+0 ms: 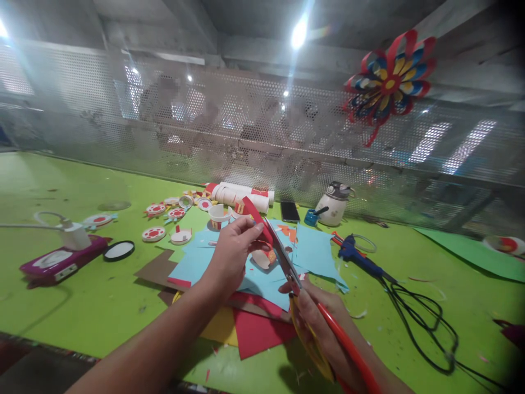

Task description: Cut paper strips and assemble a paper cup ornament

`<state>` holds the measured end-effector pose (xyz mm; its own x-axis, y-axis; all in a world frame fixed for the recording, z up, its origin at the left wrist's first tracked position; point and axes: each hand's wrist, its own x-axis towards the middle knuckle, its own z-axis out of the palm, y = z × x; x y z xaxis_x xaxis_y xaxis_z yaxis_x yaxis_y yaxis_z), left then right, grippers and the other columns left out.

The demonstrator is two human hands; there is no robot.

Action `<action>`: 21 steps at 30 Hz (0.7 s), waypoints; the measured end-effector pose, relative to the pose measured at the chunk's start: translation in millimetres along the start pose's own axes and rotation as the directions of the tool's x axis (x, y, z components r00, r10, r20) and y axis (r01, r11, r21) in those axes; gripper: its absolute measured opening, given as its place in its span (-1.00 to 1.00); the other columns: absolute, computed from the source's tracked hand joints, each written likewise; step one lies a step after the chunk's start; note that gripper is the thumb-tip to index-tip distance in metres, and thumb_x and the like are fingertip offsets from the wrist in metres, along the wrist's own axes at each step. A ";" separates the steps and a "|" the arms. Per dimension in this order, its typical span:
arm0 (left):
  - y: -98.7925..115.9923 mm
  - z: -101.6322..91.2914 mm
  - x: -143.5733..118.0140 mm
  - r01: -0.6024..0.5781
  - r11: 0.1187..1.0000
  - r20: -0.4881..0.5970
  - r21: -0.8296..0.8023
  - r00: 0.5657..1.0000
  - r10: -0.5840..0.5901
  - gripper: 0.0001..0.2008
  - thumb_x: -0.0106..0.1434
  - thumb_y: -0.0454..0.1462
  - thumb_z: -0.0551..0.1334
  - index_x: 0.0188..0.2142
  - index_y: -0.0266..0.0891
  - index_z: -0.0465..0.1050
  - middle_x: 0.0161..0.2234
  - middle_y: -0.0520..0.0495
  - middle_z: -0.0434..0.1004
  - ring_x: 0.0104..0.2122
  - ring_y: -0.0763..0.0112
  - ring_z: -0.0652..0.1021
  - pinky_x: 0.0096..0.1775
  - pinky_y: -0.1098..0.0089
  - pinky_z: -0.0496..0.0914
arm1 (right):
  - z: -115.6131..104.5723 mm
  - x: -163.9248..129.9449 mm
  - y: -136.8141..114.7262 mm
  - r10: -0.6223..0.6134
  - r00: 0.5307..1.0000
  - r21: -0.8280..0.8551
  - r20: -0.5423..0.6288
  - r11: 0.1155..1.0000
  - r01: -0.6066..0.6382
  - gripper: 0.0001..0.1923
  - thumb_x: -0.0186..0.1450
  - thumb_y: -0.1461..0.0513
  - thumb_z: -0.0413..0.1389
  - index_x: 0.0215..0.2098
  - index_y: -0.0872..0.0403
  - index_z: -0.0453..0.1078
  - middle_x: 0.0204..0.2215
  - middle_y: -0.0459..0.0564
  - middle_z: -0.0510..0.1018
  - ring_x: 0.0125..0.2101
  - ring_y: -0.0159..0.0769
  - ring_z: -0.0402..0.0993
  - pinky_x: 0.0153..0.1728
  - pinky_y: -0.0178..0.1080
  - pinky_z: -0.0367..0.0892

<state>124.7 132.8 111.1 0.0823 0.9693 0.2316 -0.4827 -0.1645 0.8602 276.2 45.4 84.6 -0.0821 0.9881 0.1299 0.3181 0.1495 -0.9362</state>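
No lettering or number can be read here.

Count, worktop: 2 hands, i.e. one left hand (235, 249) and one right hand (320, 309); 1 pair of scissors (287, 265); 1 raised red paper strip (254, 212); 1 glue gun (363, 258); 1 phone (290, 211); 1 lidded bottle (332, 209); 1 blue jar (310, 218); 1 purple power strip (88, 256); 1 white plug (75, 237); 1 black-rimmed disc (118, 250). Red-and-white discs (153, 234): at least 5, far cluster overlapping, exact total not readable; blue sheets (318, 249) likewise overlap, at least 2. Overhead: 1 paper flower (391, 83).
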 end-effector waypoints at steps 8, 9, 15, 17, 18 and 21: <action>2.1 -1.2 2.5 0.015 1.000 0.023 0.017 1.000 -0.016 -0.87 0.10 -0.31 0.27 -0.53 -0.33 0.40 -0.53 -0.03 0.44 -0.52 0.47 0.44 -0.39 0.39 0.39 | -2.2 1.3 2.4 0.022 0.999 0.067 0.026 0.998 -0.023 -0.44 0.23 -0.17 -0.01 -0.27 0.15 0.42 -0.69 -0.18 0.18 -0.68 -0.48 0.07 -0.68 -0.39 0.00; 1.4 -1.5 2.8 0.020 1.000 0.023 0.019 1.000 -0.020 -0.87 0.09 -0.31 0.27 -0.53 -0.33 0.40 -0.53 -0.03 0.44 -0.52 0.47 0.44 -0.39 0.39 0.39 | -2.6 1.2 2.2 0.022 0.999 0.065 0.035 0.998 -0.024 -0.44 0.24 -0.17 -0.02 -0.27 0.16 0.42 -0.69 -0.18 0.18 -0.68 -0.49 0.07 -0.68 -0.40 0.00; -2.0 -2.7 4.3 0.008 1.000 0.007 0.024 1.000 -0.009 -0.85 0.11 -0.28 0.27 -0.50 -0.33 0.39 -0.53 -0.02 0.44 -0.52 0.48 0.44 -0.39 0.40 0.39 | -3.2 1.1 1.8 -0.012 0.999 -0.006 0.052 1.000 0.012 -0.43 0.28 -0.17 -0.09 -0.29 0.15 0.39 -0.69 -0.19 0.16 -0.67 -0.49 0.05 -0.64 -0.37 -0.02; -2.4 -3.0 4.7 0.004 1.000 0.000 0.025 1.000 -0.004 -0.85 0.11 -0.27 0.27 -0.50 -0.33 0.38 -0.52 -0.02 0.44 -0.52 0.48 0.43 -0.40 0.41 0.39 | -3.1 1.9 3.1 -0.016 0.998 -0.021 0.061 1.000 0.018 -0.43 0.28 -0.17 -0.11 -0.31 0.15 0.38 -0.68 -0.19 0.17 -0.66 -0.48 0.05 -0.63 -0.36 -0.02; -2.5 -3.1 4.8 0.004 1.000 -0.003 0.026 1.000 -0.004 -0.85 0.10 -0.27 0.28 -0.49 -0.32 0.38 -0.52 -0.02 0.44 -0.52 0.48 0.44 -0.40 0.41 0.39 | -3.2 2.5 3.9 -0.013 0.998 -0.026 0.066 1.000 0.015 -0.42 0.28 -0.18 -0.12 -0.31 0.15 0.39 -0.68 -0.18 0.18 -0.66 -0.48 0.07 -0.62 -0.36 -0.01; -2.4 -3.3 4.9 0.011 0.999 0.005 0.037 1.000 -0.011 -0.84 0.09 -0.28 0.29 -0.51 -0.32 0.37 -0.53 -0.01 0.42 -0.52 0.48 0.44 -0.41 0.41 0.40 | -4.0 3.9 5.2 -0.015 0.997 -0.055 0.070 0.998 0.019 -0.40 0.27 -0.20 -0.13 -0.28 0.13 0.40 -0.64 -0.15 0.21 -0.62 -0.44 0.12 -0.59 -0.34 0.04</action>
<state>123.3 138.6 108.6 0.0917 0.9702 0.2244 -0.4494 -0.1608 0.8787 281.3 50.1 81.6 -0.1527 0.9808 0.1211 0.3683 0.1702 -0.9140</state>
